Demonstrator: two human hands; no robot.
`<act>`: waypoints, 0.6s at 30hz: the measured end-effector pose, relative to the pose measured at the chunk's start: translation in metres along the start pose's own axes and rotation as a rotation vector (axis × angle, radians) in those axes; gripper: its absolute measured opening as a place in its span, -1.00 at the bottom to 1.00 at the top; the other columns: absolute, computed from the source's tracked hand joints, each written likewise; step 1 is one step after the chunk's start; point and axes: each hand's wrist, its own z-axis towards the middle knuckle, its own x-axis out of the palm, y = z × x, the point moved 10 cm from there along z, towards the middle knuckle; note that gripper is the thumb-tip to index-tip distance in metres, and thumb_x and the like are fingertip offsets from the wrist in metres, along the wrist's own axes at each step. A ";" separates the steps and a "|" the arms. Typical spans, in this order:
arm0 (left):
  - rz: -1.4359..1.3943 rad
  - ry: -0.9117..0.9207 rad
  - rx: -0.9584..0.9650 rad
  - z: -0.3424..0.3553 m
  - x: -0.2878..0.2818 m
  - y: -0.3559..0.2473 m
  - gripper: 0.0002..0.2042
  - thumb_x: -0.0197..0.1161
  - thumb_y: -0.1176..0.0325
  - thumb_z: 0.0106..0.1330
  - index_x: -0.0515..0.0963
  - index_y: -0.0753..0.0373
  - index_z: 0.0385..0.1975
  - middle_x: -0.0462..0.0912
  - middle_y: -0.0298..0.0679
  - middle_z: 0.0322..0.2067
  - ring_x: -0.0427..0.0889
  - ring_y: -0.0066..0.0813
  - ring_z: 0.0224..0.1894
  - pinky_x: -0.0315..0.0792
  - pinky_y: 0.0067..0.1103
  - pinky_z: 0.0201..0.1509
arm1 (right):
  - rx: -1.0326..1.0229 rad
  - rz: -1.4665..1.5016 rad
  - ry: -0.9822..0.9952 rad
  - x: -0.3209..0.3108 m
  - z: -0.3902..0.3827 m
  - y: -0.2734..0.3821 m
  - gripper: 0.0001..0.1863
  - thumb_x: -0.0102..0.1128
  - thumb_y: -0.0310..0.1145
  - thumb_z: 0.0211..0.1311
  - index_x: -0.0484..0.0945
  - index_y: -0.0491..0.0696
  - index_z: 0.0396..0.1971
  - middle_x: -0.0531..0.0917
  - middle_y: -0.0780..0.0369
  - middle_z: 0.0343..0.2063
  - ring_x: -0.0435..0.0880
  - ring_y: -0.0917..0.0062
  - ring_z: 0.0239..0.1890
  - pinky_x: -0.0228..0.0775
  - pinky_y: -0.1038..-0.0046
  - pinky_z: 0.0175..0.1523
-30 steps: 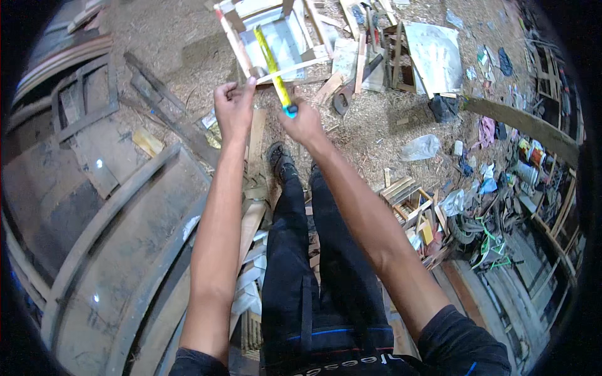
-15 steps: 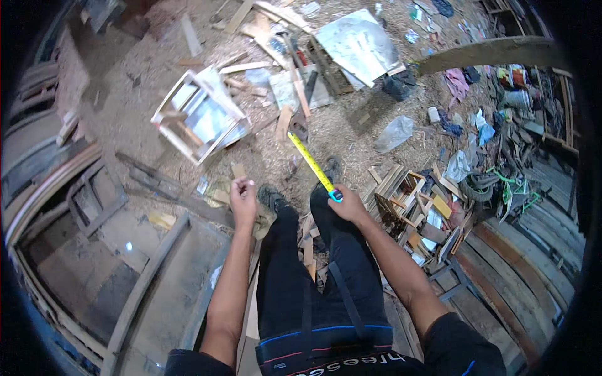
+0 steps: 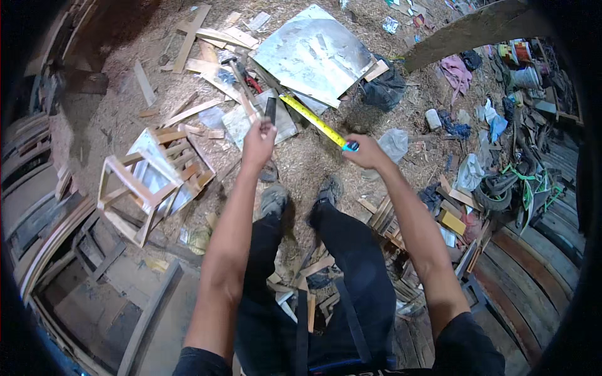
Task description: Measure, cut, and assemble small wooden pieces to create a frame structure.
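Note:
My right hand (image 3: 365,152) is closed around a tape measure (image 3: 350,146) with a teal and black case. Its yellow blade (image 3: 311,119) sticks out toward the far left, over the floor, its free end near a black handle-like piece (image 3: 271,108). My left hand (image 3: 259,144) is raised with its fingers curled together; whatever they may pinch is too small to make out. Beyond its fingertips, a thin wood strip (image 3: 248,105) and the black piece appear to lie on a pale flat board (image 3: 285,125).
A wooden frame (image 3: 150,185) stands on the left. A large grey sheet (image 3: 313,53) lies ahead, beside a hammer (image 3: 229,61) and loose wood strips. A dark plastic bag (image 3: 384,88) is right of it. Scrap wood (image 3: 451,219) is heaped at right. Shavings cover the floor.
Both hands have reached farther forward, the right one carrying the tape measure with its blade still out. The view has shifted forward and right, and my feet stand differently.

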 end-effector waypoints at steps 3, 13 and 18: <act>0.111 0.027 0.130 0.062 0.020 0.003 -0.56 0.35 0.44 0.17 0.49 0.38 0.07 0.67 -0.08 -0.18 0.65 -0.32 -0.17 0.52 -0.45 0.01 | -0.092 -0.028 0.050 -0.022 0.043 -0.013 -0.45 0.39 -0.13 -0.06 0.65 -0.08 -0.03 0.74 0.02 -0.28 0.75 0.25 -0.21 0.56 0.31 -0.06; 0.422 0.384 0.764 0.172 0.068 -0.024 -0.25 0.60 0.32 -0.04 0.43 0.18 0.24 0.52 -0.14 0.17 0.50 -0.20 0.17 0.36 -0.37 0.31 | -0.090 -0.121 0.287 -0.058 0.139 -0.030 -0.55 0.37 -0.27 0.06 0.64 -0.16 -0.04 0.71 0.25 -0.34 0.62 0.64 -0.31 0.47 0.51 -0.16; 0.578 0.508 1.031 0.175 0.086 -0.035 -0.45 0.55 0.32 -0.02 0.58 0.20 0.05 0.65 -0.13 -0.04 0.60 -0.12 0.04 0.45 -0.33 0.16 | -0.133 -0.213 0.257 -0.060 0.144 -0.021 -0.54 0.40 -0.31 0.04 0.65 -0.12 -0.01 0.72 0.24 -0.23 0.63 0.60 -0.19 0.45 0.49 -0.02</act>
